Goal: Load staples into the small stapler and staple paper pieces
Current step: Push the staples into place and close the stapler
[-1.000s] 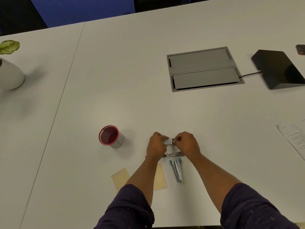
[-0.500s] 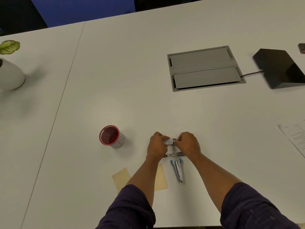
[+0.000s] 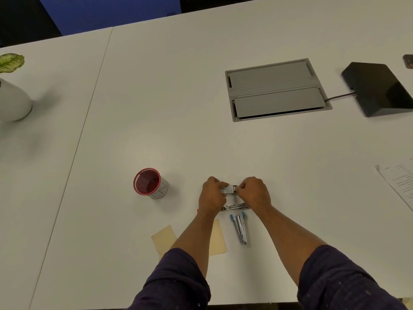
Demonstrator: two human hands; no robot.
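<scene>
My left hand [image 3: 211, 195] and my right hand [image 3: 254, 193] both pinch a small staple box [image 3: 228, 189] between them, just above the table. Below the hands lies a small metal stapler [image 3: 234, 207], crosswise, partly hidden by my wrists. A blue-tipped metal staple remover [image 3: 240, 228] lies nearer me. Two cream paper pieces rest on the table: one [image 3: 164, 239] to the left of my left forearm, the other [image 3: 218, 239] partly under it.
A red mesh cup [image 3: 148, 183] stands left of my hands. A grey cable hatch [image 3: 276, 89] sits in the table at the back right, next to a black device [image 3: 377, 88]. Printed sheets [image 3: 400, 180] lie at the right edge, a white pot [image 3: 12, 101] far left.
Both hands keep hold of the staple box in nearly the same spot; only slight finger shifts show.
</scene>
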